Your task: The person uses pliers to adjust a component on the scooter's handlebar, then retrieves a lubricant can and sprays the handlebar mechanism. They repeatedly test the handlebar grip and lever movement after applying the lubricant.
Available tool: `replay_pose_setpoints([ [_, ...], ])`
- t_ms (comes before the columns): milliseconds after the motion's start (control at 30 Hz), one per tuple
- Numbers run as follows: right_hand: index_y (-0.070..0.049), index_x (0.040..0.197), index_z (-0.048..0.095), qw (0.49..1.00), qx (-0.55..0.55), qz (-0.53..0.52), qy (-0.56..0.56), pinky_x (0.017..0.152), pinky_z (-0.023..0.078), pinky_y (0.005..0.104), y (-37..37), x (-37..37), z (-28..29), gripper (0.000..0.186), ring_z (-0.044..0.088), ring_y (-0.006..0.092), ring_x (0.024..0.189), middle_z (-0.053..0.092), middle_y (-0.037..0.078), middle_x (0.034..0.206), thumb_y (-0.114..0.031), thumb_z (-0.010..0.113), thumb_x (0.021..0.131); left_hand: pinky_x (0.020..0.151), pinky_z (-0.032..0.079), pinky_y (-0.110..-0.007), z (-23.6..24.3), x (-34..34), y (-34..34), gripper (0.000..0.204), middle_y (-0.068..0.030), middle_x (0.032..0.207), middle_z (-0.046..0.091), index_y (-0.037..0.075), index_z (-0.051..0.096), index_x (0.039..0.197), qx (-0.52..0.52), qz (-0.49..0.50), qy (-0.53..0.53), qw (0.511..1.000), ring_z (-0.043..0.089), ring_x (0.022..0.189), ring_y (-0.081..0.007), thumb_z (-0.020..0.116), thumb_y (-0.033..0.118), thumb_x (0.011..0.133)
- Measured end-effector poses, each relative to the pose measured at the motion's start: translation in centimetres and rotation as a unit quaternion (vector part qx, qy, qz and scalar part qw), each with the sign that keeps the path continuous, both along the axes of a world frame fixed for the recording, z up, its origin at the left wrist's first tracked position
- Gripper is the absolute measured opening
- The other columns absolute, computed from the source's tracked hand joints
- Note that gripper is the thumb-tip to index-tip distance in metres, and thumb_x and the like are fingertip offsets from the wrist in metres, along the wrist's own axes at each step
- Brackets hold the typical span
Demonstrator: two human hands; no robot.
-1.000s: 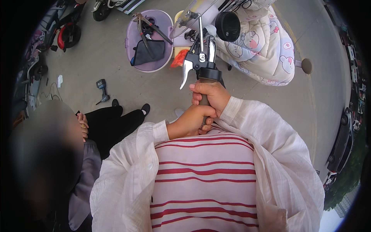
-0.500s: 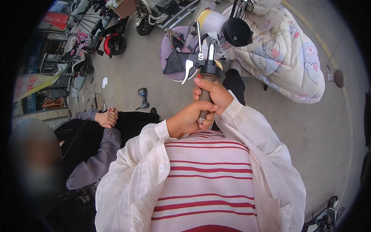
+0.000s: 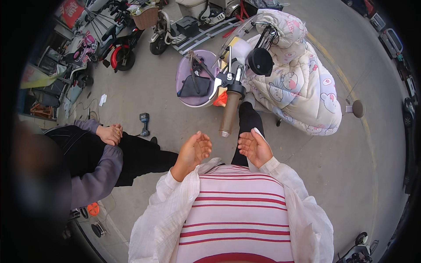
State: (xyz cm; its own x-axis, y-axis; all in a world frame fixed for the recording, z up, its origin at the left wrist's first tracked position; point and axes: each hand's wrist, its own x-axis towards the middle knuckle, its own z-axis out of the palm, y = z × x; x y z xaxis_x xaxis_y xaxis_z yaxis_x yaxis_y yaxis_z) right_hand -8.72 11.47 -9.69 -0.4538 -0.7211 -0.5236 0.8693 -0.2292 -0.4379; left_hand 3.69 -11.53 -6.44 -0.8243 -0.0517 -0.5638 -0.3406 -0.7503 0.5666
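Observation:
My left hand (image 3: 195, 151) and my right hand (image 3: 254, 148) are held apart in front of my body, palms facing each other and fingers loosely curved, with nothing in them. Just beyond them a brown handlebar grip (image 3: 230, 115) points toward me, touched by neither hand. At its far end sit a silver brake lever (image 3: 214, 91) and a black clamp (image 3: 237, 90). A round black mirror or cap (image 3: 260, 62) is right of the bar. Behind the lever stands a purple tub (image 3: 180, 83) with a dark pouch (image 3: 195, 86) and a tool with dark handles.
A quilted cartoon-print cover (image 3: 313, 94) drapes over the vehicle at right. At left another person's clasped hands (image 3: 110, 133) rest near their dark trousers. A blue cordless drill (image 3: 144, 124) stands on the floor. Parked scooters (image 3: 123, 57) line the far left.
Both hands have let go of the brown handlebar grip and drawn back toward me, spreading apart. My view has shifted, so more of the floor and the parked vehicles shows.

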Motion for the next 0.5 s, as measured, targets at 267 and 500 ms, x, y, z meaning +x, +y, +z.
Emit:
replay_pose_setpoints([
  [267, -0.008, 0.098, 0.059, 0.998, 0.034, -0.055, 0.02, 0.069, 0.046, 0.028, 0.0, 1.9, 0.8, 0.029, 0.058, 0.0135, 0.074, 0.062, 0.003, 0.082, -0.035, 0.048, 0.098, 0.061, 0.045, -0.029, 0.2, 2.9, -0.9, 0.023, -0.0036, 0.078, 0.059, 0.01, 0.054, 0.091, 0.016, 0.094, -0.002, 0.995, 0.057, 0.069, -0.0168, 0.048, 0.031, 0.096],
  [500, -0.008, 0.098, 0.057, 0.998, 0.03, -0.052, 0.031, 0.066, 0.046, 0.0267, -1.0, 2.9, 0.6, 0.024, 0.058, 0.0128, 0.072, 0.062, 0.003, 0.082, -0.03, 0.048, 0.098, 0.06, 0.044, -0.028, 1.0, 2.9, -0.4, 0.02, -0.0036, 0.077, 0.058, 0.009, 0.053, 0.091, -0.016, 0.076, -0.008, 0.997, 0.055, 0.067, -0.0164, 0.049, 0.028, 0.096],
])
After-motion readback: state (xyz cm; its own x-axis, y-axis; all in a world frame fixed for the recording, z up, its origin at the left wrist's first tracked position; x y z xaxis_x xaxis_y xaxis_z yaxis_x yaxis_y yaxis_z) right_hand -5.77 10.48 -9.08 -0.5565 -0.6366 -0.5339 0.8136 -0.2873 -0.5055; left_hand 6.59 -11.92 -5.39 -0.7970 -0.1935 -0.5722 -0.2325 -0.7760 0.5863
